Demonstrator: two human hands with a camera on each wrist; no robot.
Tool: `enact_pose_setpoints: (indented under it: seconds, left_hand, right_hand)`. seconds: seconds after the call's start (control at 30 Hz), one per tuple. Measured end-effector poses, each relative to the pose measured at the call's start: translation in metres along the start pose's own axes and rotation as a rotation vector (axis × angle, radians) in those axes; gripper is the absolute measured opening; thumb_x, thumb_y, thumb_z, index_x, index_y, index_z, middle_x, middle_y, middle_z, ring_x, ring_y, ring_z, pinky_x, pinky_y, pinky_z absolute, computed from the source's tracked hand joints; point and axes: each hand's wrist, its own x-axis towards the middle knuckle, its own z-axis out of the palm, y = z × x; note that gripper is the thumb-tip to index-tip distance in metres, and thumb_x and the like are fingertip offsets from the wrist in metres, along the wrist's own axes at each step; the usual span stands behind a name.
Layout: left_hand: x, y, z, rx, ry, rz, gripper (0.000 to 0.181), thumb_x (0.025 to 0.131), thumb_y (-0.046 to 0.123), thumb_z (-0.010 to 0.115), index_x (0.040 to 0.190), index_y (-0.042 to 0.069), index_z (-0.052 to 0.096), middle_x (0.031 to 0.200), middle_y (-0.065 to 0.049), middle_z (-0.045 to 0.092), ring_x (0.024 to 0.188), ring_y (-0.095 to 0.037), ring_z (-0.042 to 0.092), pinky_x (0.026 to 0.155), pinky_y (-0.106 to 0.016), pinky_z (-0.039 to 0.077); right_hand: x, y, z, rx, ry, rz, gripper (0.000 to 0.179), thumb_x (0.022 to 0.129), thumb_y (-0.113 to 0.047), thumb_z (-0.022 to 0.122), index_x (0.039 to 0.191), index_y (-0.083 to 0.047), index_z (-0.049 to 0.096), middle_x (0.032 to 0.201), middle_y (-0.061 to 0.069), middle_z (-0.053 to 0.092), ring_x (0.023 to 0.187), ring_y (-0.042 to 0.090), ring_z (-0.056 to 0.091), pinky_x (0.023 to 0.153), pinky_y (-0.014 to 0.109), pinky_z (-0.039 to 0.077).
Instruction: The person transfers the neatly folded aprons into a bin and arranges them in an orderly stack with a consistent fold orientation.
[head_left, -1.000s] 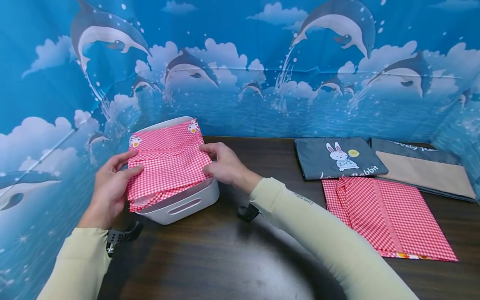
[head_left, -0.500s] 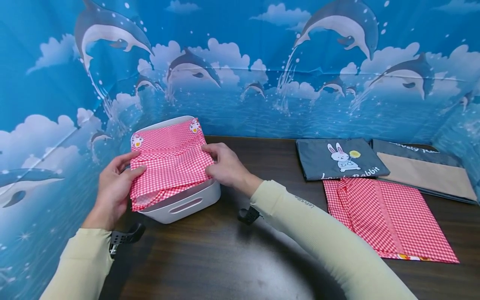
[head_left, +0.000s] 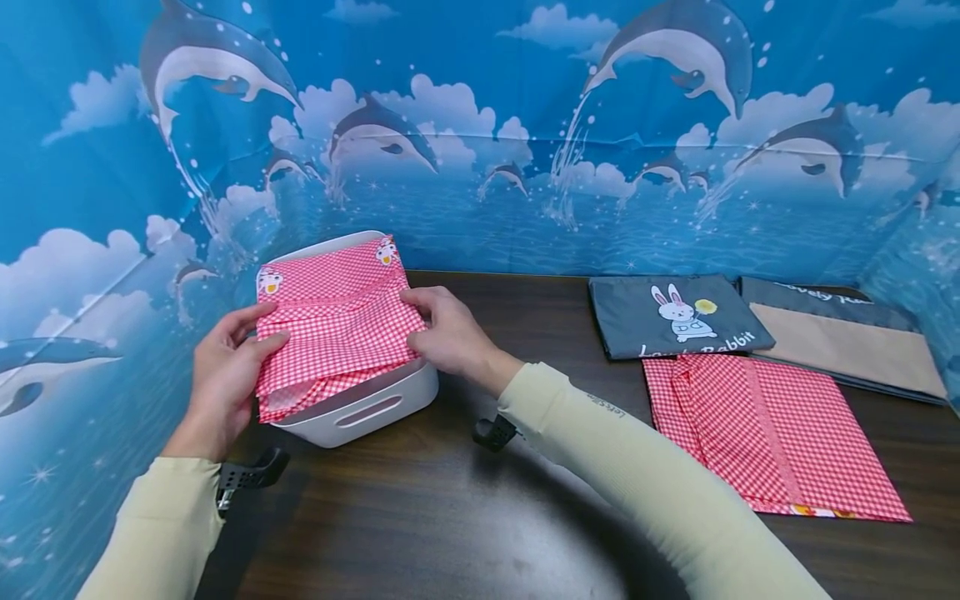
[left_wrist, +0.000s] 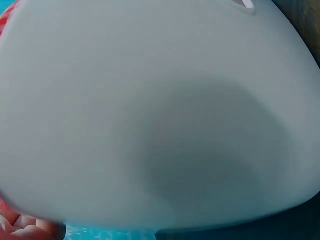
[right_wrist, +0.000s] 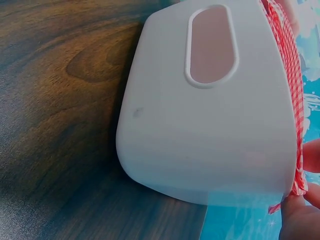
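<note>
A folded red-and-white gingham cloth point(head_left: 341, 333) with cartoon prints at its far corners lies over the top of a white plastic bin point(head_left: 416, 396). My left hand point(head_left: 223, 371) pinches the cloth's left edge, thumb on top. At the right edge, my right hand point(head_left: 456, 335) pinches the cloth between thumb and fingers. In the right wrist view, thumb and fingertips point(right_wrist: 295, 212) meet the cloth right at the bin's rim. The bin's side wall point(left_wrist: 100, 100) fills most of the left wrist view, with a few fingers point(left_wrist: 27, 227) at the lower left corner.
Another folded gingham cloth point(head_left: 817, 433) lies on the dark wood table point(head_left: 450, 500) at the right. Behind it are a dark grey folded cloth point(head_left: 630, 321) printed with a rabbit and a grey-and-beige one point(head_left: 847, 342). A blue dolphin backdrop point(head_left: 480, 208) borders the table.
Both hands stay at the sides of the gingham cloth, and the cloth keeps its place over the bin. Only the head view shifts slightly.
</note>
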Motion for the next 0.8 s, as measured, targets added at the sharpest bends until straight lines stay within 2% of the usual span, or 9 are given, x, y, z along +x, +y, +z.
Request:
enact_pose_setpoints:
  seconds: [0.27,0.47,0.67,0.8]
  left_hand:
    - [-0.0001,-0.0011,-0.0017,-0.002,-0.013,0.006,0.062,0.1,0.033,0.078,0.157,0.031,0.055,0.126,0.015,0.056,0.09,-0.004,0.068,0.068,-0.02,0.062]
    - [0.0005,-0.001,-0.0011,-0.001,-0.018,0.0,0.064,0.098,0.035,0.08,0.158,0.032,0.055,0.141,0.007,0.055,0.089,-0.003,0.069,0.069,-0.02,0.062]
    - [0.0001,-0.0024,-0.0035,-0.035,-0.022,0.003,0.067,0.097,0.034,0.081,0.158,0.03,0.054,0.118,0.018,0.059,0.084,-0.002,0.07,0.067,-0.02,0.062]
    - [0.0004,-0.0023,-0.0025,-0.037,-0.021,0.011,0.066,0.097,0.033,0.081,0.158,0.029,0.055,0.116,0.019,0.06,0.084,-0.001,0.07,0.068,-0.019,0.062]
  right_hand:
    - [0.0,0.0029,-0.0008,-0.005,-0.013,-0.02,0.067,0.092,0.0,0.07,0.157,-0.01,0.055,0.16,0.01,0.047,0.136,0.026,0.054,0.115,0.044,0.052]
    - [-0.0003,0.0042,-0.0013,-0.012,-0.009,-0.038,0.067,0.092,0.0,0.07,0.157,-0.009,0.055,0.16,0.011,0.047,0.137,0.027,0.054,0.117,0.044,0.051]
    - [-0.0008,0.0046,-0.0003,-0.027,-0.011,-0.052,0.067,0.092,-0.001,0.07,0.157,-0.009,0.056,0.16,0.012,0.048,0.139,0.027,0.053,0.118,0.044,0.051]
    - [-0.0005,0.0054,-0.001,-0.028,-0.004,-0.053,0.067,0.092,-0.001,0.07,0.157,-0.009,0.055,0.16,0.012,0.048,0.14,0.027,0.053,0.117,0.044,0.051]
